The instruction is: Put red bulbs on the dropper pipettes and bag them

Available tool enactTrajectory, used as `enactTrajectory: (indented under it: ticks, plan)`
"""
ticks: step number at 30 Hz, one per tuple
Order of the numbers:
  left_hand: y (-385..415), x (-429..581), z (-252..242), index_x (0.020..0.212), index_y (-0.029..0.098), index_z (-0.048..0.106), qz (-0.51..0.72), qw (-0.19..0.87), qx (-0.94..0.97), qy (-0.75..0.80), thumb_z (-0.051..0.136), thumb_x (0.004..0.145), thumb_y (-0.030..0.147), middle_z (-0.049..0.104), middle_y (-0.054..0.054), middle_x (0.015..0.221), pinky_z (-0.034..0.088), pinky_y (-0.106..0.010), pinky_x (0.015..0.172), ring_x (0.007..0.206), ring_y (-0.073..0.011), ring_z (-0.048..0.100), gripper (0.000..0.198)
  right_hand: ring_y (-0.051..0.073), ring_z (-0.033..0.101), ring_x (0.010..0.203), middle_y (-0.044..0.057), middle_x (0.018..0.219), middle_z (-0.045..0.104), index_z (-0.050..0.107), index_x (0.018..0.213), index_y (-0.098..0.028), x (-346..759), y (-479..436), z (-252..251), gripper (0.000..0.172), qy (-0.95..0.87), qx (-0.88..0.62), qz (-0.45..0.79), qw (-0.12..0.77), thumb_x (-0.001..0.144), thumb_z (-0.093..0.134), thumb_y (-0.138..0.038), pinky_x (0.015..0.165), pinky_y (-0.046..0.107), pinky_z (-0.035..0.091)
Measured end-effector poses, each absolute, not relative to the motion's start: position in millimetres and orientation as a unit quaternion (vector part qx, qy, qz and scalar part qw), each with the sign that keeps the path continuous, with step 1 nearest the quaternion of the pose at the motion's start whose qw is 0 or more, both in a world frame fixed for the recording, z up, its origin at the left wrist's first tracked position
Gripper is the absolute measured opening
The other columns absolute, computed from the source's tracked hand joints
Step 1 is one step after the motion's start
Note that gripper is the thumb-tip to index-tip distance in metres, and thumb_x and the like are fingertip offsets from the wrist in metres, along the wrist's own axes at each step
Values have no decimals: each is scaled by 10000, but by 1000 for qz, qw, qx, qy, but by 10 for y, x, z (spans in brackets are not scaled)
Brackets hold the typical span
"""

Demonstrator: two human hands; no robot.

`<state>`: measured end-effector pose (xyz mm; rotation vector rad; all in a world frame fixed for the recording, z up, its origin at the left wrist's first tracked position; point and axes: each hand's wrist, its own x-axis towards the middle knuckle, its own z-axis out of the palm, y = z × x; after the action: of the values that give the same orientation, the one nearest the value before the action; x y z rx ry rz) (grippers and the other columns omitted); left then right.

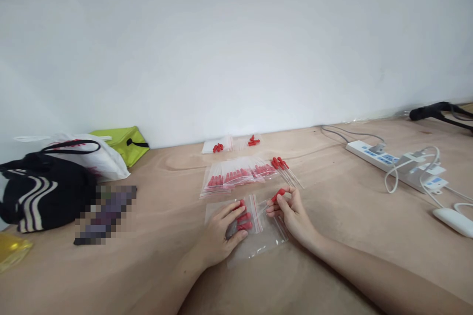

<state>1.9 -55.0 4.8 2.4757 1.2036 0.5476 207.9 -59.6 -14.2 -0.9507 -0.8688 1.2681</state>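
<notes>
My left hand [221,234] lies over clear zip bags on the table, fingers stretched out and thumb apart. Its fingertips touch a red piece, and more red pieces [244,217] show between fingers and thumb. In my right hand [293,214], thumb and fingers pinch a red-headed stick [278,194] just over a clear zip bag [262,243]; its lower end is hard to make out. Beyond the hands, filled zip bags [236,175] with red-headed sticks overlap in a row. Several loose red-headed sticks [286,170] with thin pale shafts lie to their right.
Small groups of red pieces [218,147] lie on bags near the wall. A white power strip [391,161] with plugs and cables is at right, by a white device [454,221]. A black bag [44,192] and a lime-green bag [127,145] stand at left.
</notes>
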Motion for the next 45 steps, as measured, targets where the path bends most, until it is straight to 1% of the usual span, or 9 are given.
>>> enactTrajectory:
  ticks: [6,12,14,18,25,30,32,37,45]
  plan:
    - [-544,19,37,1214,236,470,196,166,869,423,536,777,342,449,-73,1296,398,-418,950,1162,-239,441,454,120,584,594,-40,702,570,326,850,-235,2015,-626,-204,439,-390,-421,571,587,657,603,-516,613,301,483]
    - [-542,21,25,1225,243,459,197,158,873,416,539,776,341,447,-69,1298,393,-415,958,1171,-239,432,466,93,473,517,-28,603,517,527,740,-174,2043,-587,-223,190,-572,-492,498,428,686,602,-339,491,224,384]
    - [-541,21,20,1225,241,458,196,158,877,410,539,776,348,444,-72,1301,389,-418,960,1175,-240,427,468,111,490,582,-8,622,533,569,693,-169,2062,-579,-151,135,-647,-488,443,383,736,540,-293,559,240,395]
    - [-543,10,5,1237,254,442,197,163,882,397,546,773,358,440,-69,1303,382,-418,964,1177,-238,424,487,140,512,755,14,684,533,530,567,-165,2081,-583,-19,267,-766,-411,376,322,802,436,-250,702,267,401]
    - [-537,-1,-5,1250,239,428,182,172,885,393,600,729,394,411,-92,1322,374,-440,963,1194,-263,397,570,52,434,343,-31,671,532,458,908,-168,2053,-390,-21,163,-507,-545,576,338,799,458,-290,311,181,326]
    - [-528,-8,-13,1261,242,408,183,171,891,378,579,747,403,413,-94,1316,376,-433,960,1190,-256,400,565,27,363,289,-81,430,451,466,618,-158,1971,-215,40,220,-522,-528,612,272,682,627,-293,270,144,226]
    - [-533,-15,-5,1265,252,397,190,167,892,375,566,759,392,420,-89,1308,380,-430,957,1182,-250,408,552,30,366,301,-93,392,413,461,574,-163,1930,-196,48,266,-524,-511,620,282,649,655,-328,279,142,233]
    - [-547,-64,69,1270,269,369,229,151,877,394,570,760,355,404,-80,1307,352,-445,972,1182,-252,396,555,73,520,467,-69,529,529,441,623,-177,1873,-263,44,371,-435,-411,689,408,549,715,-416,472,212,440]
    - [-410,-180,63,1113,205,454,474,207,662,543,603,695,377,489,-98,1126,423,-433,882,1068,-255,482,476,62,514,477,-72,559,538,445,660,-194,1833,-360,203,348,-346,-265,723,535,579,734,-370,509,201,444]
